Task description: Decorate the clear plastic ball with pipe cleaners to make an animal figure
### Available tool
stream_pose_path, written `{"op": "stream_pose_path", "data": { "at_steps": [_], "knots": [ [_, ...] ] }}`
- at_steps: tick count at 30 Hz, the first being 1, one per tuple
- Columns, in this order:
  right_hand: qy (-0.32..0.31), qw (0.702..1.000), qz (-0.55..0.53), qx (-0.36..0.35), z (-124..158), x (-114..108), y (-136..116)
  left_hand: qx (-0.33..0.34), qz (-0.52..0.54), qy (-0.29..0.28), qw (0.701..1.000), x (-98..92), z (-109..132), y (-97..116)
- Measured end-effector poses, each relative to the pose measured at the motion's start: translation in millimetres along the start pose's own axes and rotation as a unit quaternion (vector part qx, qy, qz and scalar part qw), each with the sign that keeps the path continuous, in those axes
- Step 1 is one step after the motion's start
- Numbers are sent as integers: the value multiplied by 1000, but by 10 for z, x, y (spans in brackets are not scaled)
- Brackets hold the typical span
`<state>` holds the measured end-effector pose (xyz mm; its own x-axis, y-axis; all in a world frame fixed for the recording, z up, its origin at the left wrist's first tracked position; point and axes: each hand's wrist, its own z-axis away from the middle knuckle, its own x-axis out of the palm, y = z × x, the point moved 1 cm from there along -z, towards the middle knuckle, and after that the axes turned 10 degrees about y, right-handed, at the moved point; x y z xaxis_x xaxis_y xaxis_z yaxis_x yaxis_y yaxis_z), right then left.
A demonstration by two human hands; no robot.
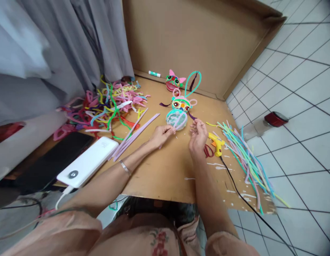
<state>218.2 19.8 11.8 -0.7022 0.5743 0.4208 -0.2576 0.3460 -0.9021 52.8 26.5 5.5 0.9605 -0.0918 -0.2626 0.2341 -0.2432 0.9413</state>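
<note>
Lilac pipe cleaner [177,123], mid-frame, slants toward the upper right, pinched by the nearer left hand [162,136]; right hand [198,137] hovers apart, half-curled, pinching nothing visible.

One lilac pipe cleaner [178,122]: slender, fuzzy; held aslant near frame centre, upper part directed toward upper right.

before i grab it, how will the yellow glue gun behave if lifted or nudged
The yellow glue gun will probably feel stiff and light, since its body looks plastic. It seems unlikely to roll, given its angled handle. Its black cord, running off the table's edge, may tug against a lift.
</note>
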Motion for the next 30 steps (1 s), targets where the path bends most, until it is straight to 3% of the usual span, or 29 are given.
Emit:
{"op": "stream_pose_path", "data": {
  "at_steps": [8, 17, 23, 30],
  "knots": [
    [-43, 992, 91, -81, 144, 46, 8, 4, 25, 3, 1000, 0, -9, -19],
    [-182, 972, 145, 41, 206, 112, 20, 28, 39, -17, 999, -11, -3, -34],
    [-174, 976, 121, 59, 216, 119, 21, 16, 98, -32, 995, 19, -29, -89],
    [-167, 976, 94, 101, 179, 92, 18, -50, 216, -38, 974, 33, -88, -143]
  ]
}}
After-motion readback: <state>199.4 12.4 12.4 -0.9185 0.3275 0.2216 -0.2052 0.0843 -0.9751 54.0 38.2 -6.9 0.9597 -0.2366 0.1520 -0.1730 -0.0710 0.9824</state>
